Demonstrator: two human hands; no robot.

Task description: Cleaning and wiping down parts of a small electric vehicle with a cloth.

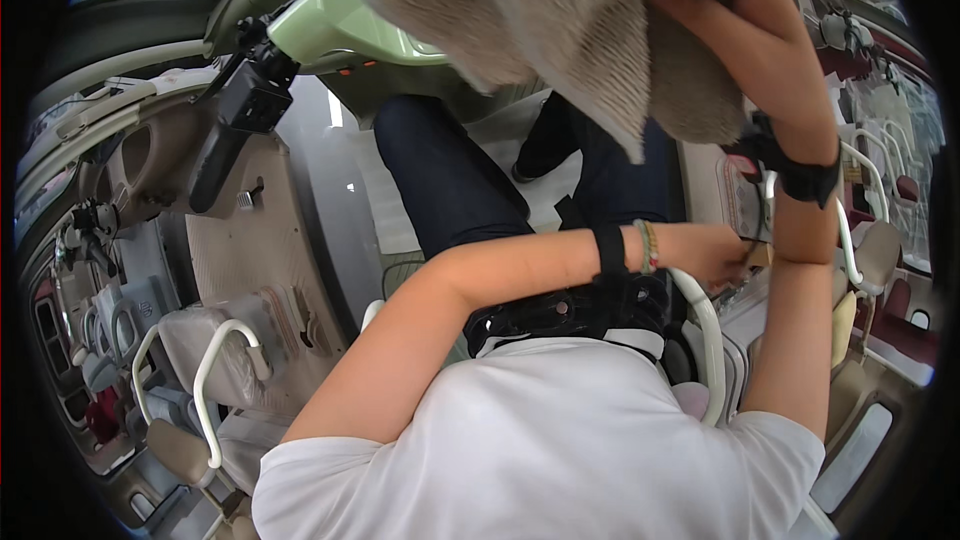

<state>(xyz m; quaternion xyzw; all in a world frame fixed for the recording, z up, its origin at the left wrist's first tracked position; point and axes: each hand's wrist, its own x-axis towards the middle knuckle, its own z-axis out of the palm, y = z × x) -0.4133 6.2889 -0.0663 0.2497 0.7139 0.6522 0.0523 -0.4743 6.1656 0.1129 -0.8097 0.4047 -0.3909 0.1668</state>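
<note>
My right hand (682, 4) is raised at the top, its fingers partly hidden in a grey-brown towel (574, 30) that it grips. The towel's corners hang over the front of a light green body panel (330, 22) and above my knees. My left arm reaches across my waist. My left hand (709, 255) is beside my right forearm, at the right armrest, with its fingers blurred; whether it holds something cannot be told. A small tan object (761, 255) is near its fingertips. Both arms wear black straps.
I sit between white curved armrests (709, 330) in a small vehicle cabin. A black handlebar grip (217, 169) with controls stands at the upper left. Plastic-wrapped seats (214, 356) and more vehicles appear at the left; other white-railed seats (874, 240) are at the right.
</note>
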